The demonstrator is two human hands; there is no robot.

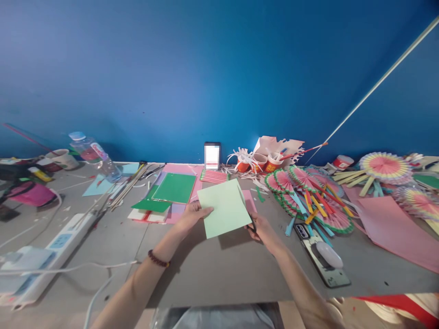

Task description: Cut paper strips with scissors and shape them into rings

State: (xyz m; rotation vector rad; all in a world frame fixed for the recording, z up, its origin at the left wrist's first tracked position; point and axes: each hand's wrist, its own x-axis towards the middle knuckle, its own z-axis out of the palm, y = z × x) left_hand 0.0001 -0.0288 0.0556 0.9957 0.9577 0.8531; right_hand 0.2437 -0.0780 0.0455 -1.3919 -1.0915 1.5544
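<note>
My left hand (pixel 192 218) pinches the left edge of a pale green sheet of paper (pixel 224 209), thumb on top, holding it tilted above the table. At the sheet's lower right corner, my right hand (pixel 262 230) is closed around a pair of dark-handled scissors (pixel 253 224). The blades are mostly hidden by the paper, whose right edge shows a narrow strip standing slightly apart. Behind the sheet lies pink paper (pixel 249 199), partly covered. Left of it, a green sheet (pixel 175 188) rests on a stack of coloured papers.
Folded paper fans (pixel 310 192) and a phone (pixel 322 256) with a white mouse (pixel 328 254) on it lie to the right. Paper cups (pixel 274 162) stand by the blue wall near an upright screen (pixel 212 156). A power strip (pixel 65 242) and a tilted bottle (pixel 98 155) are left.
</note>
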